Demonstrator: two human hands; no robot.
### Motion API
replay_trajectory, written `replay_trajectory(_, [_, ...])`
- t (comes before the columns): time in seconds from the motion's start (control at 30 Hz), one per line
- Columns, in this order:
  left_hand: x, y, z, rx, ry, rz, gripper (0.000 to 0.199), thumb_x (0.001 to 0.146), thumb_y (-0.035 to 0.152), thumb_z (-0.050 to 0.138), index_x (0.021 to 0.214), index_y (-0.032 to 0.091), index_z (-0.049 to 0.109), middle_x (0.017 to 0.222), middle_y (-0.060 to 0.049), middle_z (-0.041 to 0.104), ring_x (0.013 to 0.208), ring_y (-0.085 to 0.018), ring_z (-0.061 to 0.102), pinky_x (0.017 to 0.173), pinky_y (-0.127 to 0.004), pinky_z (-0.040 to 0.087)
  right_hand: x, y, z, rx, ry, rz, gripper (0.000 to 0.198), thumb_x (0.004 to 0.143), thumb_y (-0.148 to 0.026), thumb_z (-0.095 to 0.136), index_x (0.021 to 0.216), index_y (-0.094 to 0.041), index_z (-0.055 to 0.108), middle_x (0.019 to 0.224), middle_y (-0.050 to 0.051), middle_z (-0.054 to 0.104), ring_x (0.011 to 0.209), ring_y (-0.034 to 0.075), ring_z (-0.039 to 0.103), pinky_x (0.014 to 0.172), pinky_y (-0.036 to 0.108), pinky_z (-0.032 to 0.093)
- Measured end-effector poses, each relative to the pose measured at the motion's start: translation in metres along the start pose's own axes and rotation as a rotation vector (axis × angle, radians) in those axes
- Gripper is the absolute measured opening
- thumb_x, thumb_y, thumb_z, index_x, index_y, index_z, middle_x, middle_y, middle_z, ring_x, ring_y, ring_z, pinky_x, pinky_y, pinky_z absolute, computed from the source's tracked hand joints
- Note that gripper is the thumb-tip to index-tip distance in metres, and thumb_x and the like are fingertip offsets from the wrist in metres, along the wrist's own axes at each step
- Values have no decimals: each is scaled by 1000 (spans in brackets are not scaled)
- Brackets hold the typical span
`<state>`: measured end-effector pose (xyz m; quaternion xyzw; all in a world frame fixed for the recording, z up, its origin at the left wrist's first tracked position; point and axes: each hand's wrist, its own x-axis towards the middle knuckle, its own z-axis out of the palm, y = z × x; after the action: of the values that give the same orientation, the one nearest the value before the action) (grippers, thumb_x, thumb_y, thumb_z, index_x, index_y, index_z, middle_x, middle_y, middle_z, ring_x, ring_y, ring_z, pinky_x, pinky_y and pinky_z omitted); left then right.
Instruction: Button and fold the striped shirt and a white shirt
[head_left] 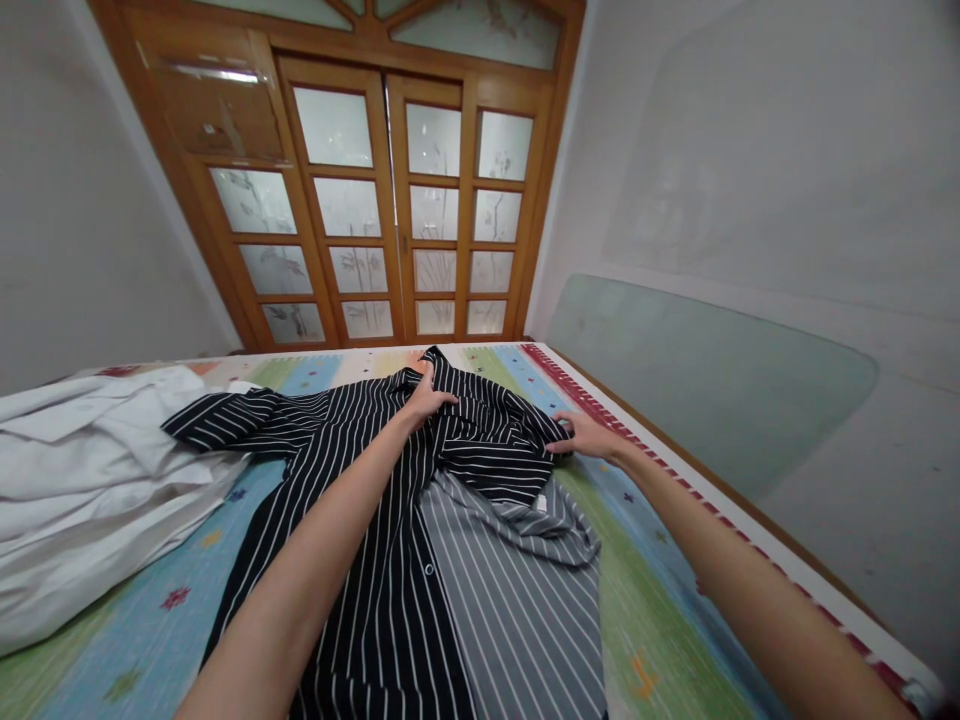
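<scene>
A black shirt with white stripes [375, 470] lies spread over the patterned cloth, its left sleeve stretched out to the left. Its right front is folded back, baring the grey striped inside [517, 590]. Up at the collar, my left hand [426, 398] is closed on the fabric, its thumb pointing right and some fingers hidden by the cloth. On the right, my right hand [581, 436] pinches the edge of the shirt's bunched right shoulder and sleeve. A round button shows on the front placket.
A crumpled white garment [97, 480] lies at the left, touching the striped shirt's sleeve. Beneath both is a colourful striped cloth [652, 590]. A pale wall [787, 180] borders the right side; wood-framed glass doors [382, 200] stand beyond the far edge.
</scene>
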<state>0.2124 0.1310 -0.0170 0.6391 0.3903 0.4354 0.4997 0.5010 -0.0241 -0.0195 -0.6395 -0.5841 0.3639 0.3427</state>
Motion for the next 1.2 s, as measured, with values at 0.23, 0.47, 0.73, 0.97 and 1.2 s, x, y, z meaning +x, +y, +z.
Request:
replay_trajectory(0.23, [-1,-19,-15,178,45,43,108,59,1,73,153,18,23,155,-14,33,141,-27,34,115,-34,27,19,10,-39,-180,533,-119,25,78,-37,60,95,-19,59,87,7,70,84,23,65,76,36,50])
replay_trajectory(0.47, [-2,-14,-18,-163,77,-241,108,68,14,76,155,17,10,84,-3,68,74,-15,66,71,-25,50,25,4,-58,-629,624,26,26,84,-41,58,93,-18,65,91,11,71,86,25,65,79,35,48])
replay_trajectory(0.73, [-26,1,-20,-269,-119,-207,121,58,2,70,153,38,4,110,-4,63,84,-13,65,68,-21,48,14,28,-38,-800,280,-78,54,76,-52,67,115,-15,63,115,15,66,107,29,61,94,39,45])
replay_trajectory(0.97, [-33,3,-29,17,-176,-209,111,53,0,69,151,32,28,98,-4,65,65,-10,57,59,-21,46,-6,43,-43,-837,101,-138,46,70,-44,74,111,-21,70,119,12,68,112,31,61,101,41,44])
replay_trajectory(1.2, [-18,-7,-38,266,61,-24,61,56,-4,60,112,16,70,74,-1,67,79,-18,65,78,-26,51,-3,78,-43,-883,13,-61,47,86,-31,57,132,-19,59,143,11,51,132,28,48,112,41,37])
